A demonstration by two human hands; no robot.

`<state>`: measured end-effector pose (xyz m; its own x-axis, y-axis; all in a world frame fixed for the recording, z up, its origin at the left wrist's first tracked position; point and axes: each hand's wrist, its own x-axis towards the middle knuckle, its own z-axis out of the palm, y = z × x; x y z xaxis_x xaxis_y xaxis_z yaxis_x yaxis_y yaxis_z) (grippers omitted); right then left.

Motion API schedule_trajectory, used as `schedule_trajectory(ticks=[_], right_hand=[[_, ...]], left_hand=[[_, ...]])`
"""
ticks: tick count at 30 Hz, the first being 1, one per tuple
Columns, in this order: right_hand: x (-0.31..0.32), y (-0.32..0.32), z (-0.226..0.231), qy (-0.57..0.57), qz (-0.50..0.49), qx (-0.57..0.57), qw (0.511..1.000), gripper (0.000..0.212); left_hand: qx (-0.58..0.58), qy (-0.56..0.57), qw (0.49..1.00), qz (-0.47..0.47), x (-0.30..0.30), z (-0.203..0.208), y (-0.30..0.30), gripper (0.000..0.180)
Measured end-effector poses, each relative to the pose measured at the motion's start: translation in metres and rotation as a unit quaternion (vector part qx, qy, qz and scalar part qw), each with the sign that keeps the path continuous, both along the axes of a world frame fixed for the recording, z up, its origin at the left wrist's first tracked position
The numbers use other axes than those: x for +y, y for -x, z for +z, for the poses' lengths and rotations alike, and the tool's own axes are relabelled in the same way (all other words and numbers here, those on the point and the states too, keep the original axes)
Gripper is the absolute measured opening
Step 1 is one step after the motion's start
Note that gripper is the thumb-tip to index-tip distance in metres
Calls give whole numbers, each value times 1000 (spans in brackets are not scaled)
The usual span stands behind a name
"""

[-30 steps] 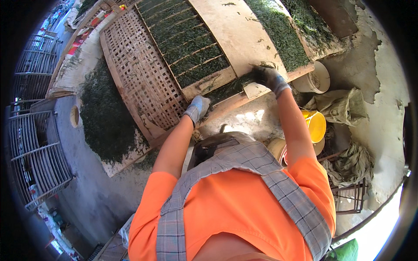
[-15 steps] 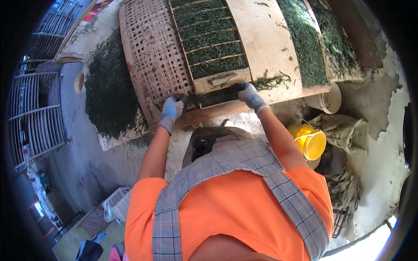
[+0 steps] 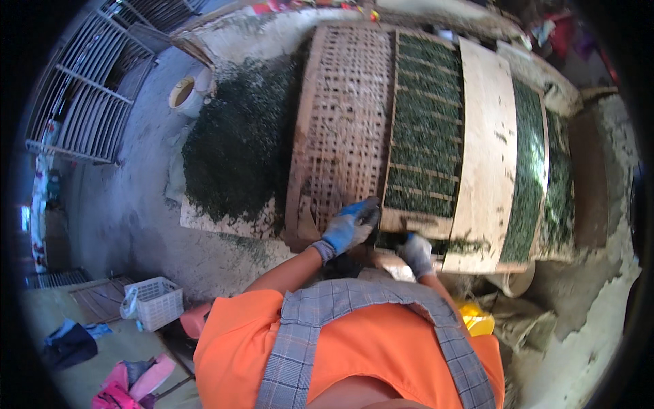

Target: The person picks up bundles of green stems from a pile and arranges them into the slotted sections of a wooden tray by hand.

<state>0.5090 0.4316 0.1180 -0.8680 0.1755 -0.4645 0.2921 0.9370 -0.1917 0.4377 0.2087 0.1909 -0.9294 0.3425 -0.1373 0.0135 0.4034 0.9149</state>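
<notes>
My left hand [image 3: 349, 226], in a blue and grey work glove with dark-stained fingers, is at the near left corner of a long slatted wooden frame [image 3: 417, 222]. Its fingers look curled together; whatever they hold is hidden. Dark green shredded leaves [image 3: 426, 119] fill the frame between its thin crossbars. My right hand [image 3: 417, 253], gloved too, is just past the frame's near end, by a strip of green leaves; its fingers are blurred. Left of the frame lies a woven lattice panel [image 3: 344, 123], and right of it a pale board [image 3: 487, 150].
A big heap of dark green leaves [image 3: 238, 146] lies to the left. More leaf-covered panels [image 3: 526, 170] are at the right. A pale bucket [image 3: 185, 95], slatted racks [image 3: 88, 95], a white crate [image 3: 155, 303] and a yellow bucket [image 3: 477, 320] stand around.
The view has swung left, so the panels appear farther right. My hands are closer together; the left has moved up to the frame's corner, the right lies below its near end.
</notes>
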Motion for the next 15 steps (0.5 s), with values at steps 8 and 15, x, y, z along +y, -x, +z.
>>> schedule_trajectory(ticks=[8,15], right_hand=[[17,-34,-74,26,3,110,994,34],[42,-43,-103,-10,25,32,999,41]], left_hand=[[161,-40,949,268,-127,1,270,31],[129,292,858,402,-151,-110,484,52]])
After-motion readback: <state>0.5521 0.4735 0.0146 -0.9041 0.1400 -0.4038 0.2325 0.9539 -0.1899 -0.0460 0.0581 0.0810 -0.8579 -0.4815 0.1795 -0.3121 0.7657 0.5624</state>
